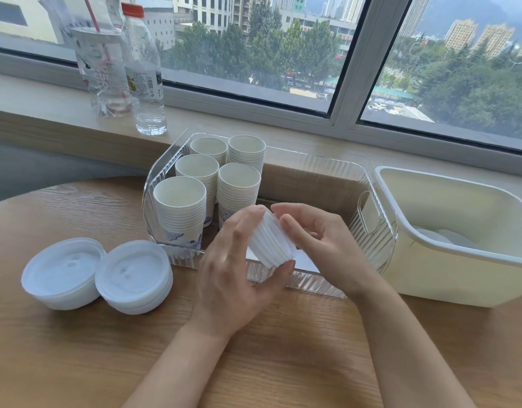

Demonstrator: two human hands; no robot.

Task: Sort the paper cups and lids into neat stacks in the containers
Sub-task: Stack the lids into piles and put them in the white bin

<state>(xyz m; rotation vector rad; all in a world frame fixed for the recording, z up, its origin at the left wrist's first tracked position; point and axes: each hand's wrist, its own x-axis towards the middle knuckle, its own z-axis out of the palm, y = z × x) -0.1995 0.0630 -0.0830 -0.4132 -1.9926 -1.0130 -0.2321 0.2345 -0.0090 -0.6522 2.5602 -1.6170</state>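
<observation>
Both my hands hold a small stack of white plastic lids [271,241] on its side, above the front edge of the clear ribbed container [374,231]. My left hand [239,269] grips the stack with thumb below and fingers above. My right hand [318,240] grips its other end. Several stacks of white paper cups [180,207] stand in the container's left half. Two more lid stacks, one [62,272] and another [134,275], sit on the wooden table at the left. A cream bin [448,278] at the right has a few lids [442,238] inside.
On the window ledge behind stand a clear water bottle [144,72] with a red cap and a plastic cup [103,72] with a red straw. The wooden table [77,348] extends toward me. The window frame runs behind the containers.
</observation>
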